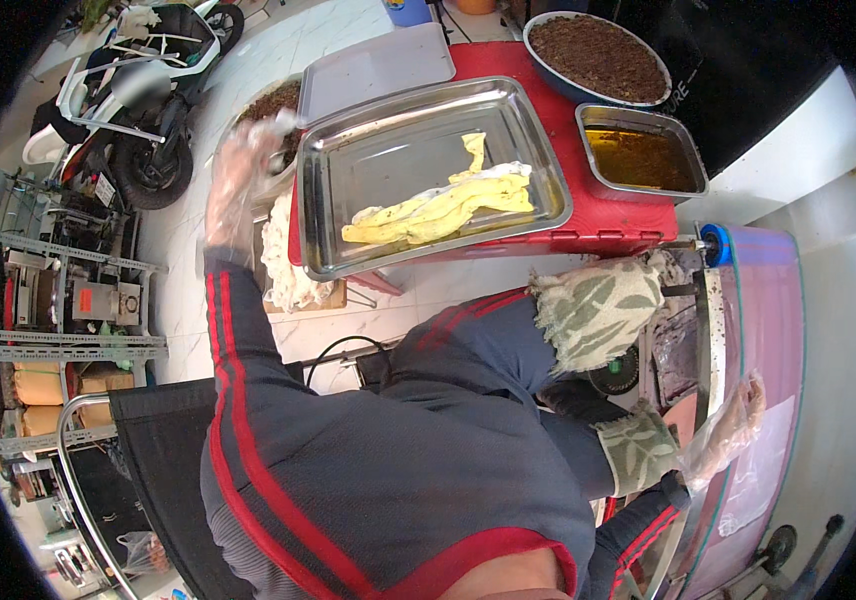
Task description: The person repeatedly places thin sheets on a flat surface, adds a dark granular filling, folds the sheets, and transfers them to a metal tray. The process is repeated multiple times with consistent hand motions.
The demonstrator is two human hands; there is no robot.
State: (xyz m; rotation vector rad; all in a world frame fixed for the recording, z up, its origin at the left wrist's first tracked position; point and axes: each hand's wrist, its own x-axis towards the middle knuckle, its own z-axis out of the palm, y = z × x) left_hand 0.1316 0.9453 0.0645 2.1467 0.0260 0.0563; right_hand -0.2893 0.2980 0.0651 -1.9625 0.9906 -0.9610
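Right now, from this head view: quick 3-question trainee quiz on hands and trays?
1. True or false: the left hand in a clear plastic glove grips the large shiny steel tray.
2. What lies in that tray? A) yellow dough sheets B) brown crumbs C) nothing
3. Fill in: the small rectangular steel pan holds amber ____.

Key: 1 false, the hand is raised left of the tray, fingers spread. 2 A. 3 liquid.

white tiled floor (308,50), metal shelving (58,340)
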